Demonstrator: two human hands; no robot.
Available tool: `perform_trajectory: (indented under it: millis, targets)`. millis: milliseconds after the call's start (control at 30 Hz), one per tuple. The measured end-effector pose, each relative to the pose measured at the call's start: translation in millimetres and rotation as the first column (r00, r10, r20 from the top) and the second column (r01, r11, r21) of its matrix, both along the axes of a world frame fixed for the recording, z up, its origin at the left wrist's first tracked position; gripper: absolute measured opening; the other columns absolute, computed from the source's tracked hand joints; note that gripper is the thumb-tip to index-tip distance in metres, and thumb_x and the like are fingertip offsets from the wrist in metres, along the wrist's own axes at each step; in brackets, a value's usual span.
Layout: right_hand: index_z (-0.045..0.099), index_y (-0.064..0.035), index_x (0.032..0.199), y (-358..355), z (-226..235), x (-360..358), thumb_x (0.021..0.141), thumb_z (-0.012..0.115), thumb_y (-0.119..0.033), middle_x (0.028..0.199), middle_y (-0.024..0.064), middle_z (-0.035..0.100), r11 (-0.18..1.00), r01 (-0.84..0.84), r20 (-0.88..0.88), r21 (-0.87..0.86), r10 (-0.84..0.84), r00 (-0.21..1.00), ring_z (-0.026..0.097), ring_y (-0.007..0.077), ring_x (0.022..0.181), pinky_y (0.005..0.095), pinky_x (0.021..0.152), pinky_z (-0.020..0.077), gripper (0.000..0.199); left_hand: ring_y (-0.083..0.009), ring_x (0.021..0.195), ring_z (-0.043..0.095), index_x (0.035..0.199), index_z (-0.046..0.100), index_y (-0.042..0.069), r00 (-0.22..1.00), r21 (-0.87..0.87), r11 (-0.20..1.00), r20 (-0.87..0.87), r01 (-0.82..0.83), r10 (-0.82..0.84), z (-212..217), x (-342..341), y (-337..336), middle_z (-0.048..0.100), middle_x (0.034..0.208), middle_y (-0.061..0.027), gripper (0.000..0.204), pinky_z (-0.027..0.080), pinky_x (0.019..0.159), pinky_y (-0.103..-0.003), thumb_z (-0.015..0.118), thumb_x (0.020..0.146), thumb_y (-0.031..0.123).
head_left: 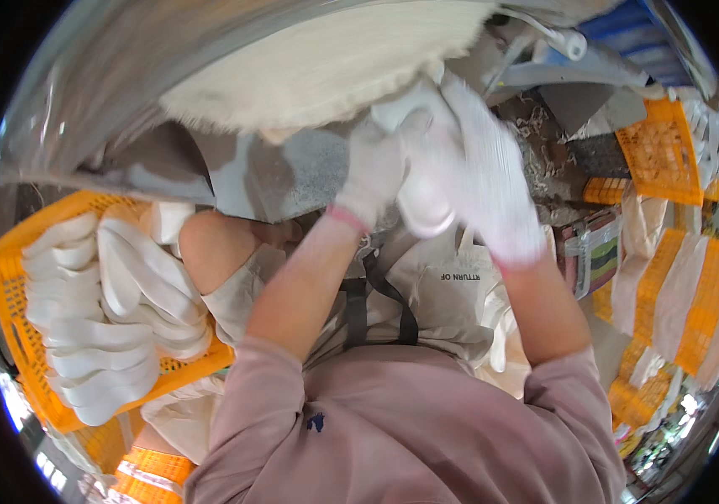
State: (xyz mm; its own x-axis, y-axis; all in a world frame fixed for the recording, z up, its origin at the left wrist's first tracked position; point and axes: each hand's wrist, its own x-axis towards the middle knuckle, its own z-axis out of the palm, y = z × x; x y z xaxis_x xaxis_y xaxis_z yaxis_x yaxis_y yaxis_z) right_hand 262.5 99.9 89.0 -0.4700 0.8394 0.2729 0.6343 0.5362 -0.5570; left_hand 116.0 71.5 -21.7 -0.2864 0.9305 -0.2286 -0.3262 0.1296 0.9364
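Both gloved hands up top centre: left hand [373,168] and right hand [481,181] clamped together on white piece [423,202], pressing it to fluffy buffing wheel [317,63]. Orange crate [6,286] of white pieces lower left, within reach.

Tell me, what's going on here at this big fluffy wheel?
A person in white gloves holds a smooth white piece with both hands, left hand and right hand, up against the edge of a large cream-coloured fluffy wheel. To the person's left, an orange crate holds a stack of similar white curved pieces. More orange crates stand on the right.
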Motion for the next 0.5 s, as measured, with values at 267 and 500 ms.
perform_trajectory:
  millis: [267,500]
  targets:
    - [0.072,-0.0124,0.121,-55,-12,15,0.077,0.072,-0.011,0.117,0.0071,0.07,0.871,-0.46,0.595,0.17,0.281,0.753,0.072,0.0282,0.101,0.0408,0.087,0.0594,0.044,-0.0356,0.11,0.072,0.137,0.065,0.002,0.691,-0.053,0.988,0.72,0.143,-0.061,11,-22,-45,0.073,0.123,-0.0166,0.053,0.056,0.105,-0.053,0.064,0.104,0.043]
    - [0.073,-0.0061,0.119,-88,-30,-56,0.086,0.075,-0.016,0.105,0.0158,0.077,0.987,-0.127,0.364,0.096,0.084,0.928,0.076,0.0365,0.087,0.0474,0.074,0.0603,0.034,-0.0318,0.109,0.07,0.133,0.063,0.004,0.69,0.046,0.954,0.701,-0.297,0.181,7,-62,-27,0.072,0.121,-0.0149,0.048,0.058,0.099,-0.044,0.054,0.107,0.044]
